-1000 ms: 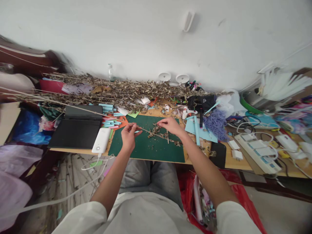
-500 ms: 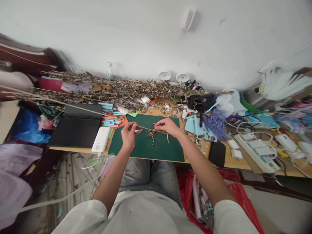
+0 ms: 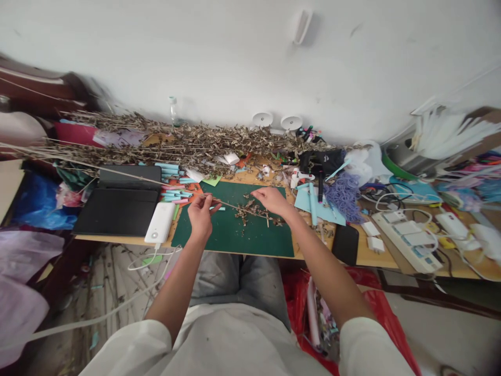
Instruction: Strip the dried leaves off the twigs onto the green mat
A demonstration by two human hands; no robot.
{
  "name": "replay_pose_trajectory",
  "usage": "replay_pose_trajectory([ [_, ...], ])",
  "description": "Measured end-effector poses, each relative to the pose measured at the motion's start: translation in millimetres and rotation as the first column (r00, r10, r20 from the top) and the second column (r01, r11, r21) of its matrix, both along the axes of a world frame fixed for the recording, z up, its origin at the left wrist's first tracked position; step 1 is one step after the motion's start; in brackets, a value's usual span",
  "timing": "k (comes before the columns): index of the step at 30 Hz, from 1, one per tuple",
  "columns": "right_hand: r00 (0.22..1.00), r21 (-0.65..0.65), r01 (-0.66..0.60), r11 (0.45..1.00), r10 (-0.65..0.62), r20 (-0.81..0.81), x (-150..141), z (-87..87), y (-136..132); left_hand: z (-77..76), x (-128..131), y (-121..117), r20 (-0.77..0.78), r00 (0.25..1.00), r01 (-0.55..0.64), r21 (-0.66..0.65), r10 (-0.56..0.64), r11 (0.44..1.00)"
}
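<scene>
Rough woody stem [image 3: 230, 204], smooth matt mat [image 3: 230, 237]

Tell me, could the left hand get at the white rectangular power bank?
Probably yes: the power bank lies close by, uncovered, though the left hand pinches a thin brown dried stem and may need freeing first.

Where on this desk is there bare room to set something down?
The dark-green rectangular mat has a mostly bare strip between its near edge and brown dried leaves. Crowding is heaviest along the white wall, where dry plant stems lie heaped, and around the white plastic power strip at right.
</scene>
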State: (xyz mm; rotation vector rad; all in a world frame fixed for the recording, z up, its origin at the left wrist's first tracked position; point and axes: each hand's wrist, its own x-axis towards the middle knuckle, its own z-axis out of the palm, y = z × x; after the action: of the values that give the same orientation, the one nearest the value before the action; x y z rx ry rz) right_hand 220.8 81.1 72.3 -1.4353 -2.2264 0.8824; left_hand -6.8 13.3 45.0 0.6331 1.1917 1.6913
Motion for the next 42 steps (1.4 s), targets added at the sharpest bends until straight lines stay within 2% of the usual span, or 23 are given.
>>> replay_pose_trajectory([
  [2, 0.998, 0.008, -0.067, 0.998, 0.067, -0.008, -3.6, 4.6, -10.9, -1.5, -1.2, 0.4, 0.0, 1.0, 0.003, 0.002, -0.003, 1.0],
  [5, 0.979, -0.079, -0.203, 0.976, 0.201, -0.024, -10.7, 9.1, -24.1, -2.0, -0.9, 0.8, 0.001, 1.0, -0.01, 0.008, 0.01, 1.0],
  [8, 0.977, -0.116, -0.21, 0.971, 0.205, -0.056, -21.2, 10.4, -28.6, 0.1, 7.3, -1.1, 0.037, 0.999, -0.001, 0.026, 0.001, 1.0],
  [13, 0.969, 0.009, -0.247, 0.969, 0.247, -0.025, -39.8, 12.4, -29.0, 1.0, 29.7, -6.6, 0.036, 0.982, 0.185, 0.028, -0.186, 0.982],
  [17, 0.949, 0.139, -0.299, 0.944, 0.279, 0.147, -44.2, 12.7, -31.9, 0.5, 32.2, -5.6, 0.003, 0.989, 0.146, -0.018, -0.146, 0.989],
  [24, 0.887, 0.25, -0.333, 0.909, 0.213, 0.409, -31.1, 5.9, -34.4, 3.5, 16.6, 1.0, 0.063, 0.994, 0.092, -0.06, -0.088, 0.994],
  [31, 0.879, 0.292, -0.333, 0.897, 0.184, 0.439, -21.4, 3.4, -34.9, 7.9, -3.3, 7.7, 0.057, 0.997, 0.054, -0.061, -0.051, 0.997],
  [34, 0.919, 0.304, -0.296, 0.905, 0.183, 0.349, -20.7, 2.8, -33.1, 9.2, -5.9, 7.7, 0.049, 0.999, 0.022, -0.059, -0.019, 0.998],
  [38, 0.984, 0.247, -0.171, 0.954, 0.179, -0.008, -19.0, 1.4, -27.7, 9.2, -8.9, 6.3, 0.027, 0.999, 0.021, -0.045, -0.02, 0.999],
  [40, 0.979, 0.172, -0.065, 0.983, 0.096, -0.181, -17.7, -0.2, -24.7, 7.9, -11.6, 5.5, 0.025, 0.999, 0.033, -0.035, -0.032, 0.999],
  [42, 0.96, 0.083, 0.063, 0.994, -0.038, -0.277, -15.6, -2.5, -21.5, 5.7, -14.4, 4.5, 0.025, 0.999, 0.038, -0.032, -0.037, 0.999],
])
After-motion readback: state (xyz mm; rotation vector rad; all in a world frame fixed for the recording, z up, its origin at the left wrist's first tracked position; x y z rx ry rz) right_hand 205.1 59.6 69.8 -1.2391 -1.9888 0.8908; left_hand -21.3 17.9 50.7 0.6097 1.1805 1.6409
